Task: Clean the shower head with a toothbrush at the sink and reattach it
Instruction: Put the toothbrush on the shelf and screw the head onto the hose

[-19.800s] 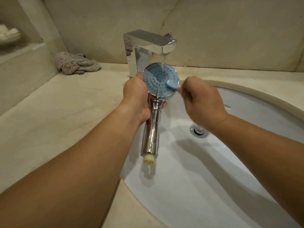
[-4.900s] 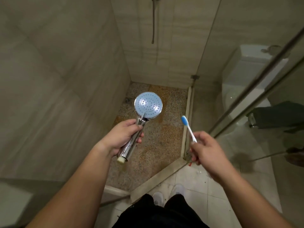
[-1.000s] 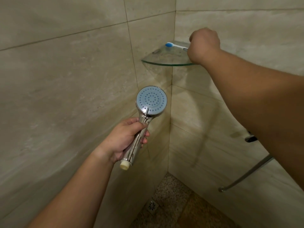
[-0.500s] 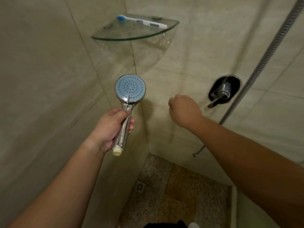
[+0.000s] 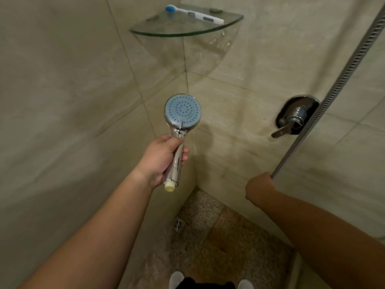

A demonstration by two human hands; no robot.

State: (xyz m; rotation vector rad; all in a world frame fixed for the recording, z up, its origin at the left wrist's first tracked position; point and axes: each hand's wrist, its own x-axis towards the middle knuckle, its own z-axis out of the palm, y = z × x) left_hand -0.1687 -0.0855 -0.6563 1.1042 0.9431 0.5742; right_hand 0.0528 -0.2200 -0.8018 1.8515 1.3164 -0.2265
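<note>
Inside a beige-tiled shower stall, a person's left hand (image 5: 159, 161) grips the chrome handle of a round shower head with a pale blue spray face (image 5: 183, 110), holding it upright out from the corner where the two tiled walls meet. The fingers wrap round the handle from behind, their tips showing on its right side, and the thumb lies along the upper left of the handle just below the head. The spray face is turned toward the camera, and the cream-coloured threaded end of the handle sticks out below the heel of the hand.

Above the shower head, a white toothbrush with a blue bristle head (image 5: 193, 14) lies flat on the curved clear-glass corner shelf (image 5: 187, 33), bristle end toward the left wall, apart from both hands.

To the right of the shower head, the right hand (image 5: 259, 187) reaches to the lower end of a ribbed silver metal shower hose (image 5: 333, 88) that runs diagonally down the right wall; the hand is seen from the back, and whether its fingers close on the hose cannot be told. The hose passes just beside a round chrome mixer valve with a lever (image 5: 295, 115). Below, a small square metal drain (image 5: 179, 224) sits in the speckled stone floor.
</note>
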